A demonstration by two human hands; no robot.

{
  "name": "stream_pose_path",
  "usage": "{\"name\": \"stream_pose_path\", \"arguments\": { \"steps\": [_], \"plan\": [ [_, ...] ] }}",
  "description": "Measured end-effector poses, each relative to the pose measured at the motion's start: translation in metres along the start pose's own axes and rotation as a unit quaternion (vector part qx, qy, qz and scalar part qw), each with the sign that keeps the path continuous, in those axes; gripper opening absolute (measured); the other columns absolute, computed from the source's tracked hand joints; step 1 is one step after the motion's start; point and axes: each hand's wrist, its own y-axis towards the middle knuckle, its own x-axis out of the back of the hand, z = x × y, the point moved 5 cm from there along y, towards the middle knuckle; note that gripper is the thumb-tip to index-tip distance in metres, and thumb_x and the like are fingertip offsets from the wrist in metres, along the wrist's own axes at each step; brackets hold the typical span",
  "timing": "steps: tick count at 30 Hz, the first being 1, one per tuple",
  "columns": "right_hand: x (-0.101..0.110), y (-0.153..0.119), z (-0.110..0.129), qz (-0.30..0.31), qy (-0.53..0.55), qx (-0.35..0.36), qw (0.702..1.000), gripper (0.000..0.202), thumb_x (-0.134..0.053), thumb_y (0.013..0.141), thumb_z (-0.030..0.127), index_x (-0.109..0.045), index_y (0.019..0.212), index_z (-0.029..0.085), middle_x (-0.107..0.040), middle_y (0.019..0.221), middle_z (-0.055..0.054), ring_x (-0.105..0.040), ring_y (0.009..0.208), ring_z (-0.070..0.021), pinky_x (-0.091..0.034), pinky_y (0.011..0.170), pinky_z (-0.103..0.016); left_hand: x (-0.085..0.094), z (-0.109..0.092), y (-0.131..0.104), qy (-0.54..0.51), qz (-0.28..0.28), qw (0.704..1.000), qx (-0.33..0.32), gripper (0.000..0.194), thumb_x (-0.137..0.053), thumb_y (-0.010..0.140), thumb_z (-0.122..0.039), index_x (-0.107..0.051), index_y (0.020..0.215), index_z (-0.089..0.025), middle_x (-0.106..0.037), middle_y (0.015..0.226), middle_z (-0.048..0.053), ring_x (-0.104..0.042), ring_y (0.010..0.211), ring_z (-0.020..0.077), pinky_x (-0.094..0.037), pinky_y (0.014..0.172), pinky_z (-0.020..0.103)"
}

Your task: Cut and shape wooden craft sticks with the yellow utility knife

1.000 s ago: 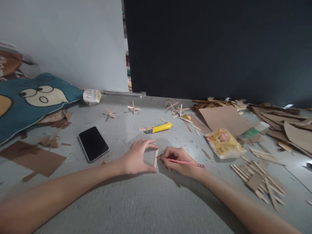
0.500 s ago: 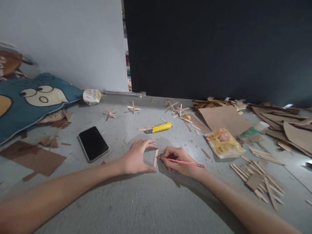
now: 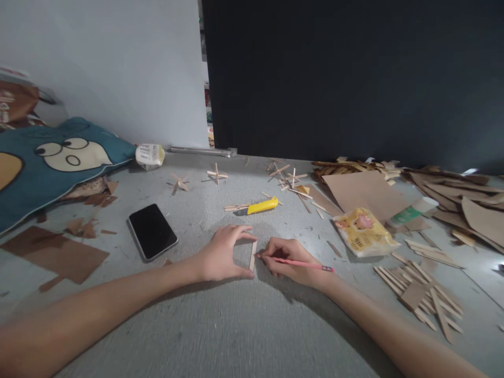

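Note:
Between the thumb and forefinger of my left hand [image 3: 226, 254] is a short wooden stick [image 3: 252, 255], held at its two ends on the grey table [image 3: 220, 331]. My right hand [image 3: 289, 260] grips a red pencil [image 3: 301, 263], its tip close to the stick's right edge. Whether the tip touches the wood is too small to tell. Beyond both hands lies a yellow utility knife [image 3: 262, 206] beside thin sticks [image 3: 235, 208]. Small crossed-stick pieces stand farther back, one of them [image 3: 216, 174] near the middle.
At left are a black phone [image 3: 152, 231], brown cardboard [image 3: 55, 254] and a blue cushion [image 3: 74, 157]. On the right lie a yellow packet [image 3: 365, 231], a glue tube [image 3: 413, 211], a stick pile [image 3: 417, 294] and cardboard scraps [image 3: 480, 220]. A dark panel [image 3: 346, 79] rises behind.
The whole view has shifted very slightly. Both hands keep their hold on the stick and the pencil, with hardly any visible movement.

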Motion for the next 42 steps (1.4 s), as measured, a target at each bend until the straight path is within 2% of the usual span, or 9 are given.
{"name": "stream_pose_path", "arguments": {
  "steps": [6, 11, 23, 37, 42],
  "plan": [
    [0.0003, -0.0004, -0.0009, 0.0, 0.009, -0.011, 1.0, 0.019, -0.067, 0.084, 0.033, -0.054, 0.076, 0.022, -0.057, 0.058, 0.005, -0.051, 0.049, -0.0094, -0.037, 0.049, -0.022, 0.0005, -0.0007, 0.0001, -0.008, -0.001, 1.0, 0.005, 0.077, -0.096, 0.061, -0.036, -0.064, 0.131, -0.027, -0.056, 0.154, 0.014, -0.046, 0.147, 0.0399, -0.032, 0.122, 0.06],
    [0.0001, -0.0005, -0.0008, 0.012, 0.0, 0.014, 1.0, 0.012, -0.066, 0.082, 0.026, -0.056, 0.076, 0.021, -0.058, 0.059, 0.005, -0.05, 0.052, -0.0087, -0.036, 0.051, -0.022, -0.0007, 0.0, 0.0001, -0.01, 0.003, 1.0, 0.006, 0.078, -0.096, 0.062, -0.038, -0.063, 0.132, -0.026, -0.055, 0.155, 0.015, -0.045, 0.147, 0.0407, -0.033, 0.121, 0.061],
    [-0.0004, -0.0004, -0.0013, 0.005, 0.019, -0.005, 1.0, 0.019, -0.067, 0.085, 0.032, -0.054, 0.076, 0.022, -0.056, 0.057, 0.006, -0.051, 0.049, -0.0092, -0.037, 0.048, -0.022, 0.0006, -0.0012, -0.0008, -0.003, 0.003, 1.0, 0.009, 0.077, -0.096, 0.062, -0.037, -0.063, 0.132, -0.027, -0.054, 0.156, 0.014, -0.045, 0.147, 0.0397, -0.033, 0.122, 0.061],
    [-0.0014, -0.0003, 0.0006, 0.007, 0.014, 0.006, 1.0, 0.016, -0.068, 0.082, 0.028, -0.055, 0.075, 0.022, -0.057, 0.058, 0.005, -0.05, 0.049, -0.0089, -0.037, 0.049, -0.021, -0.0002, 0.0014, 0.0, -0.012, -0.001, 1.0, 0.006, 0.078, -0.096, 0.061, -0.039, -0.064, 0.131, -0.027, -0.054, 0.156, 0.015, -0.044, 0.148, 0.0408, -0.032, 0.122, 0.062],
    [-0.0019, -0.0012, 0.0019, 0.005, 0.007, 0.009, 1.0, 0.018, -0.069, 0.083, 0.029, -0.055, 0.075, 0.022, -0.057, 0.058, 0.005, -0.05, 0.049, -0.009, -0.038, 0.049, -0.021, -0.0003, 0.0015, -0.0004, -0.025, -0.002, 1.0, 0.001, 0.085, -0.097, 0.061, -0.038, -0.06, 0.137, -0.028, -0.062, 0.147, 0.013, -0.046, 0.146, 0.0394, -0.031, 0.122, 0.061]
  ]
}}
